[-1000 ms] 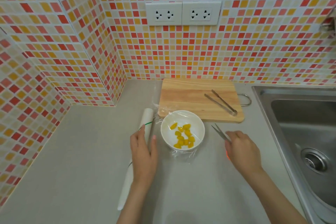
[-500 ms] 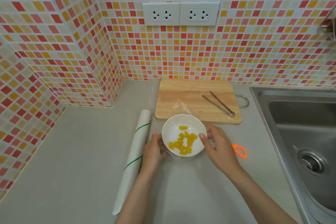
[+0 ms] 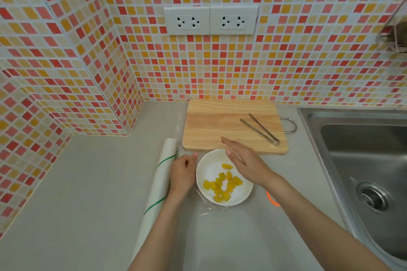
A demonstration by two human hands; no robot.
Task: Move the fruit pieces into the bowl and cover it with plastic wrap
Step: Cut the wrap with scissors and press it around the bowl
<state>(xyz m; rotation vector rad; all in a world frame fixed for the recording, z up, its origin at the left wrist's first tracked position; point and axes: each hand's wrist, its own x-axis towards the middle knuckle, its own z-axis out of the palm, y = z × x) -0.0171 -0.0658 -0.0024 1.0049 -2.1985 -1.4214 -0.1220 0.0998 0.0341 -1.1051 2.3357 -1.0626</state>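
With the fruit pieces (image 3: pixel 221 185) lying in the bowl (image 3: pixel 207 171), the wrapping step is proceeding: the left hand (image 3: pixel 182 175) is pressing beside its rim, grip released, while the right hand (image 3: pixel 244 160) is hovering flat, grasping nothing, and next is needing to smooth the plastic wrap (image 3: pixel 204 207) down.

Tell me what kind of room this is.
Most likely a home kitchen. A stainless steel sink is set into the grey counter, a wooden cutting board with metal tongs lies by the tiled wall, and a bowl holds fruit pieces.
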